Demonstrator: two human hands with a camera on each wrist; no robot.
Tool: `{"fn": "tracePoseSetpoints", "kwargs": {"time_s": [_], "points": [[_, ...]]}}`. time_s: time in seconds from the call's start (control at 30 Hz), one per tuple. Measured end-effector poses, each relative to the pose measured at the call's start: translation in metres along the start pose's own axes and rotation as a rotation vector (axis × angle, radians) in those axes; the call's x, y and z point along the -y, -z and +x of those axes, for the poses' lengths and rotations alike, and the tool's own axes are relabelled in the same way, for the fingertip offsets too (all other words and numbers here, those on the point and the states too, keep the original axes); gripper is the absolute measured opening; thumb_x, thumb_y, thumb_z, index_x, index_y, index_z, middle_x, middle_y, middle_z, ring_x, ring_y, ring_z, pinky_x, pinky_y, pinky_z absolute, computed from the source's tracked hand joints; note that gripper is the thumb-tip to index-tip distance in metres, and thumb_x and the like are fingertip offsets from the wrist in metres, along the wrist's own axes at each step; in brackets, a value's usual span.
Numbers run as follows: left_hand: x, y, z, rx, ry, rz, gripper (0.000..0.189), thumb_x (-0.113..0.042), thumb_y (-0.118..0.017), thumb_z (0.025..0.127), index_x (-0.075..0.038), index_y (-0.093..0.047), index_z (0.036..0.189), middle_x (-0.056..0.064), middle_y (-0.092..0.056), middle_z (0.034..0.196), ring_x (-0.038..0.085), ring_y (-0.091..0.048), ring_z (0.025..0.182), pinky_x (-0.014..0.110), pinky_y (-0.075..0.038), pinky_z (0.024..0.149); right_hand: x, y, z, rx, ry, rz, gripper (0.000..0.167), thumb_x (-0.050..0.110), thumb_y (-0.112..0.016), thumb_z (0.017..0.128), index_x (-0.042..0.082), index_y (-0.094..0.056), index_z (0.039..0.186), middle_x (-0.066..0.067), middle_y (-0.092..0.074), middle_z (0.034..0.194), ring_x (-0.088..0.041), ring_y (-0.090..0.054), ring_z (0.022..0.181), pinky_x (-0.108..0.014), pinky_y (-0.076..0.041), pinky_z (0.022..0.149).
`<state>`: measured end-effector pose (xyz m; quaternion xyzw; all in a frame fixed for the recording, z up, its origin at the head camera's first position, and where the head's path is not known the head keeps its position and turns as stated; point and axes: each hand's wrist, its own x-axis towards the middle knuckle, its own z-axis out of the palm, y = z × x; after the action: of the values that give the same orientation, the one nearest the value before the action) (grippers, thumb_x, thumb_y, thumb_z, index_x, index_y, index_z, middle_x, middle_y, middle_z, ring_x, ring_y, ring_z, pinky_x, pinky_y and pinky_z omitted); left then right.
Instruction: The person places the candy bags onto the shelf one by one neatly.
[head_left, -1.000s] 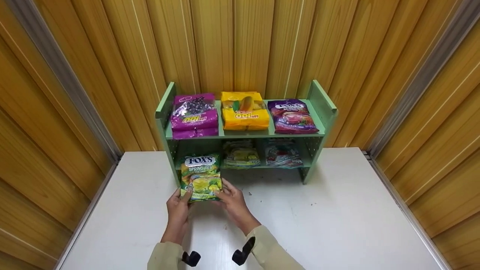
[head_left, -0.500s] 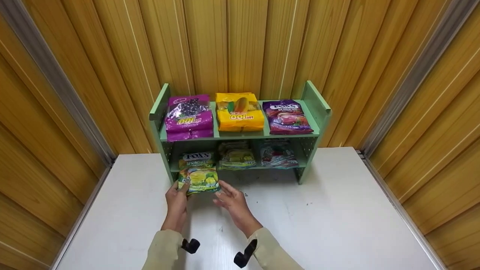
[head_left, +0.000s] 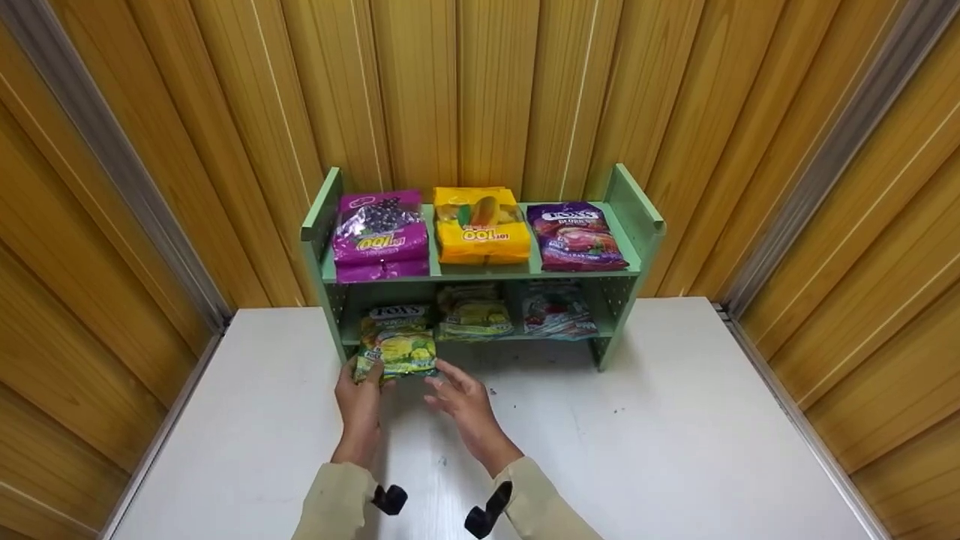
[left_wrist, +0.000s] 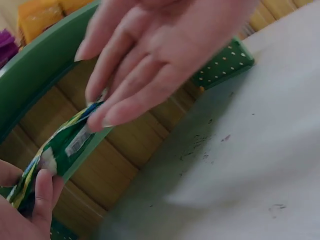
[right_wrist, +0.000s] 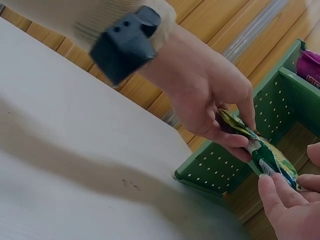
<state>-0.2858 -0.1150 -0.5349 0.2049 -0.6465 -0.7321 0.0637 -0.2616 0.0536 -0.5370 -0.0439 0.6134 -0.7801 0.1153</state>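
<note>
A green and yellow bag of Fox's candy (head_left: 397, 349) lies partly inside the left end of the lower shelf, its near edge sticking out over the front. My left hand (head_left: 361, 397) grips its near left corner, thumb on top and fingers beneath, as the right wrist view shows of the left hand (right_wrist: 200, 95). At the bag's right corner is my right hand (head_left: 466, 409), its fingers fairly straight. In the left wrist view the right hand's (left_wrist: 155, 60) fingertips touch the end of the bag (left_wrist: 70, 142).
The green shelf unit (head_left: 480, 276) stands on a white table (head_left: 675, 435) against wood-patterned walls. Its upper level bears a purple bag (head_left: 381, 236), a yellow bag (head_left: 482, 225) and a dark purple Fox's bag (head_left: 576, 236). Beside the held bag lie yellow-green bags (head_left: 474, 311) and red-and-white bags (head_left: 559, 309).
The candy bag has tipped down from a raised slant and slid back into the lower shelf. My right hand has loosened its hold on the corner; the left has kept its grip.
</note>
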Motion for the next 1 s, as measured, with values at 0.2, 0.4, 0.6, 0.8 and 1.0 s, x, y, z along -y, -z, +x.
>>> {"fn": "tracePoseSetpoints", "kwargs": {"time_s": [0.2,0.4,0.6,0.8,1.0], "points": [[-0.002,-0.002,-0.023,-0.005,-0.076,0.044,0.068,-0.023,-0.051,0.100,-0.008,-0.014,0.155,0.020,-0.045,0.141,0.030,-0.060,0.112,0.042,-0.052,0.098,0.004,-0.002,0.000,-0.014,0.004,-0.019,0.056,0.022,-0.053,0.100,0.002,-0.035,0.148,-0.022,-0.040,0.150,-0.021,-0.061,0.119,-0.044,-0.045,0.106],[-0.006,0.003,-0.040,-0.005,-0.094,0.108,0.067,-0.022,-0.051,0.099,-0.011,-0.015,0.155,0.022,-0.044,0.141,0.034,-0.053,0.125,0.048,-0.044,0.105,0.004,-0.003,-0.001,-0.032,0.010,-0.019,0.055,0.021,-0.053,0.100,0.004,-0.034,0.149,-0.023,-0.048,0.143,-0.020,-0.064,0.112,-0.043,-0.045,0.107],[-0.007,0.010,-0.050,0.032,-0.126,0.105,0.069,-0.024,-0.052,0.099,-0.012,-0.013,0.155,0.019,-0.023,0.156,0.037,-0.037,0.139,0.053,-0.037,0.111,0.000,-0.006,-0.002,-0.028,0.021,-0.012,0.056,0.025,-0.054,0.100,0.007,-0.034,0.150,-0.020,-0.046,0.146,-0.025,-0.058,0.123,-0.039,-0.044,0.108],[-0.005,0.011,-0.051,0.040,-0.131,0.105,0.067,-0.022,-0.054,0.099,-0.013,-0.017,0.155,0.019,-0.027,0.155,0.037,-0.036,0.140,0.053,-0.038,0.110,0.002,-0.009,0.000,0.008,0.045,-0.064,0.052,0.024,-0.054,0.099,0.006,-0.041,0.146,-0.012,-0.024,0.160,-0.028,-0.047,0.135,-0.036,-0.045,0.107],[-0.002,0.011,-0.050,0.053,-0.161,0.137,0.066,-0.023,-0.055,0.098,-0.014,-0.021,0.154,0.014,-0.024,0.157,0.035,-0.037,0.139,0.053,-0.039,0.108,0.003,-0.009,0.002,0.059,0.061,-0.143,0.048,0.027,-0.056,0.099,0.003,-0.049,0.139,-0.011,-0.008,0.164,-0.029,-0.044,0.137,-0.036,-0.045,0.107]]}}
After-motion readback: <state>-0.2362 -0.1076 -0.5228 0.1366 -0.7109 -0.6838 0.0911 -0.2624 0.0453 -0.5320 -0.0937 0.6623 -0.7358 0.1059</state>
